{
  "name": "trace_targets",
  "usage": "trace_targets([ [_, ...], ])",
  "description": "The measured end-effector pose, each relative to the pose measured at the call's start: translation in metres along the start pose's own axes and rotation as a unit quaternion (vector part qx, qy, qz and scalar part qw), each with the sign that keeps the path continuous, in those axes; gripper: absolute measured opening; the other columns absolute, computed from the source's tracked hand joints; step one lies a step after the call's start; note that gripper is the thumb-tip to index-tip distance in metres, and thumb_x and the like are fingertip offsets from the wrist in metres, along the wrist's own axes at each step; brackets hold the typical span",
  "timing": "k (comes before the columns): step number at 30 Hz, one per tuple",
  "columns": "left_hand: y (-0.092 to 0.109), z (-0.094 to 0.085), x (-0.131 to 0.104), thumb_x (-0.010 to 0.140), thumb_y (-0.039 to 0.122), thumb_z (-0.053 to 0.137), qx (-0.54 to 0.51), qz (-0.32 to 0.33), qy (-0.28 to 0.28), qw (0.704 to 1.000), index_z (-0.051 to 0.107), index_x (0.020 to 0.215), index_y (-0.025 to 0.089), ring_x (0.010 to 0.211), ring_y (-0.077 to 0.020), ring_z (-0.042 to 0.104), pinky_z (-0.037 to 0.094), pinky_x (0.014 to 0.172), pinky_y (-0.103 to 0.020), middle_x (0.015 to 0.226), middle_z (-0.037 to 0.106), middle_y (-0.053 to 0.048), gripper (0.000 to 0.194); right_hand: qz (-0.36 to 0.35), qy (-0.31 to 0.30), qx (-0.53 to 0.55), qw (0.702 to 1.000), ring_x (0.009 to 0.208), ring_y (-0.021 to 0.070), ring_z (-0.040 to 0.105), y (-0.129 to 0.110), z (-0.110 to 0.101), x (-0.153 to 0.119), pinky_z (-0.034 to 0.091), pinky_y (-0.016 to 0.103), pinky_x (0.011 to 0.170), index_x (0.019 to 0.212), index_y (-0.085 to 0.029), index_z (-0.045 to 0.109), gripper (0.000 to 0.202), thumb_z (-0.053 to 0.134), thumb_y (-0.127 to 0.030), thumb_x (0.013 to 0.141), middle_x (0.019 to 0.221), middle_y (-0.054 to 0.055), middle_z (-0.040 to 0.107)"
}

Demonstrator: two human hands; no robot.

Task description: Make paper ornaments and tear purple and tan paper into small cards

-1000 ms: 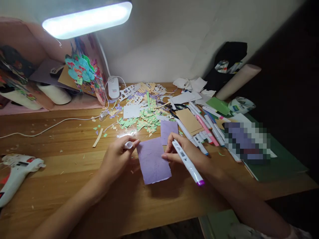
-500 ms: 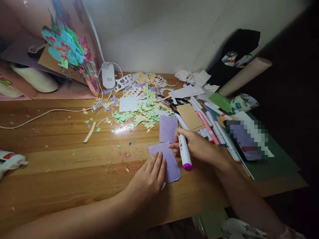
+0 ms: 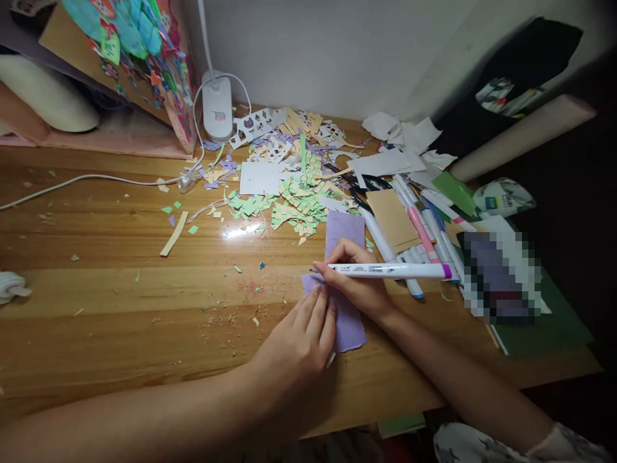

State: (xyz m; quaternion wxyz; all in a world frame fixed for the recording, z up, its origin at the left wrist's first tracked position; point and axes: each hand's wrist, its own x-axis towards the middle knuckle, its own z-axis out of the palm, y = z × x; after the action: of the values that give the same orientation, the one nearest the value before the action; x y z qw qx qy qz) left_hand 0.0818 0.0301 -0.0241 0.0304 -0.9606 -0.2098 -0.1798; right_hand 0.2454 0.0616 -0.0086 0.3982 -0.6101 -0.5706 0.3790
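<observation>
A white marker (image 3: 400,271) with a purple end lies almost level in my right hand (image 3: 364,289), pinched between thumb and fingers. Its dark tip points left, by the top edge of a torn-edged piece of purple paper (image 3: 351,329). My left hand (image 3: 301,341) rests flat over that paper, fingers close together and pressing it to the table. A small white end (image 3: 331,359) pokes out below my left hand; the rest of it is hidden. Behind my right hand lies a second purple paper piece (image 3: 345,226), partly covered.
Paper scraps (image 3: 299,199) are heaped by the wall near a white power adapter (image 3: 217,106). Several markers (image 3: 421,235), a tan paper (image 3: 393,215) and a blurred-out phone-like object (image 3: 501,276) lie right. A white bottle (image 3: 10,287) is at the left edge.
My right hand has turned the marker from steeply slanted to nearly level and brought its tip left to the paper's top edge. My left hand stays on the paper. The camera view has shifted.
</observation>
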Motion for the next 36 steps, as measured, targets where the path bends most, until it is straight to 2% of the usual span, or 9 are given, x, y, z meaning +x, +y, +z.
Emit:
trace_targets([
  [4,-0.001,0.0,-0.002,0.086,0.009,0.031,-0.013,0.0,-0.008,1.0,0.053,0.115,0.0,0.114,-0.0283,0.054,0.048,0.092,-0.036,0.121,0.056,-0.023,0.038,-0.008,0.089,-0.017,0.996,0.056,0.0142,0.057,0.0,-0.023,0.01,0.044,0.028,0.053,0.098,-0.023,0.053,0.025,0.052,-0.044,0.084,0.077,0.002,0.064],
  [7,-0.001,-0.001,-0.004,0.087,0.011,0.033,-0.025,-0.001,-0.016,1.0,0.051,0.118,0.002,0.116,-0.0292,0.051,0.048,0.092,-0.036,0.124,0.054,-0.023,0.038,-0.047,0.174,-0.164,0.97,0.084,0.0214,0.062,0.009,-0.043,0.02,0.047,0.036,0.073,0.096,-0.023,0.053,0.02,0.049,-0.04,0.086,0.096,0.006,0.064],
  [13,-0.001,-0.002,-0.004,0.088,0.014,0.035,-0.037,0.0,-0.026,0.999,0.05,0.119,0.004,0.119,-0.0299,0.048,0.046,0.094,-0.038,0.125,0.052,-0.025,0.036,-0.067,0.13,-0.312,0.939,0.096,0.0294,0.055,0.023,-0.052,0.029,0.045,0.043,0.079,0.089,-0.025,0.049,0.031,0.07,-0.037,0.07,0.099,0.008,0.062],
  [19,-0.002,-0.005,-0.002,0.086,0.014,0.039,-0.043,-0.004,-0.04,0.998,0.048,0.121,0.003,0.12,-0.0293,0.047,0.043,0.095,-0.039,0.127,0.05,-0.026,0.037,-0.143,0.248,-0.101,0.953,0.079,0.0201,0.061,-0.004,-0.06,0.023,0.048,0.036,0.075,0.078,-0.025,0.045,0.023,0.067,-0.026,0.073,0.08,0.001,0.06],
  [22,-0.001,-0.013,-0.003,0.085,0.015,0.04,-0.061,0.005,0.005,0.998,0.055,0.112,0.004,0.112,-0.027,0.054,0.047,0.092,-0.038,0.12,0.057,-0.022,0.033,-0.192,0.29,0.013,0.937,0.073,0.0169,0.061,-0.027,-0.071,0.01,0.048,0.032,0.071,0.077,-0.026,0.044,0.029,0.071,-0.018,0.07,0.077,-0.001,0.06],
  [26,0.006,-0.027,-0.009,0.081,0.022,0.051,-0.16,0.121,0.191,0.961,0.066,0.083,0.014,0.072,-0.0147,0.062,0.054,0.07,-0.028,0.083,0.069,-0.004,0.017,-0.057,0.064,0.051,0.995,0.064,0.0155,0.061,-0.033,-0.068,-0.004,0.046,0.027,0.057,0.073,-0.024,0.045,0.029,0.073,-0.02,0.067,0.073,-0.001,0.065],
  [28,0.008,-0.032,-0.01,0.08,0.019,0.053,-0.175,0.144,0.22,0.949,0.067,0.082,0.016,0.072,-0.0131,0.062,0.055,0.071,-0.025,0.081,0.07,-0.001,0.014,0.022,-0.055,0.022,0.998,0.066,0.0157,0.061,-0.025,-0.057,-0.006,0.046,0.027,0.059,0.073,-0.022,0.046,0.027,0.072,-0.025,0.068,0.075,0.0,0.066],
  [32,0.005,-0.03,-0.007,0.085,0.013,0.036,-0.119,0.077,0.084,0.986,0.06,0.108,0.003,0.108,-0.0237,0.058,0.05,0.091,-0.034,0.113,0.063,-0.016,0.034,0.081,-0.108,0.015,0.991,0.07,0.0157,0.061,-0.008,-0.039,-0.004,0.047,0.027,0.062,0.074,-0.021,0.044,0.028,0.07,-0.029,0.069,0.075,0.0,0.065],
  [36,0.001,-0.015,-0.004,0.087,0.011,0.035,-0.051,-0.003,0.001,0.999,0.051,0.117,-0.003,0.118,-0.0291,0.049,0.048,0.093,-0.038,0.123,0.054,-0.025,0.037,0.104,-0.102,0.022,0.989,0.07,0.0162,0.061,-0.004,-0.037,-0.005,0.048,0.028,0.063,0.075,-0.022,0.043,0.03,0.07,-0.034,0.069,0.075,0.0,0.064],
])
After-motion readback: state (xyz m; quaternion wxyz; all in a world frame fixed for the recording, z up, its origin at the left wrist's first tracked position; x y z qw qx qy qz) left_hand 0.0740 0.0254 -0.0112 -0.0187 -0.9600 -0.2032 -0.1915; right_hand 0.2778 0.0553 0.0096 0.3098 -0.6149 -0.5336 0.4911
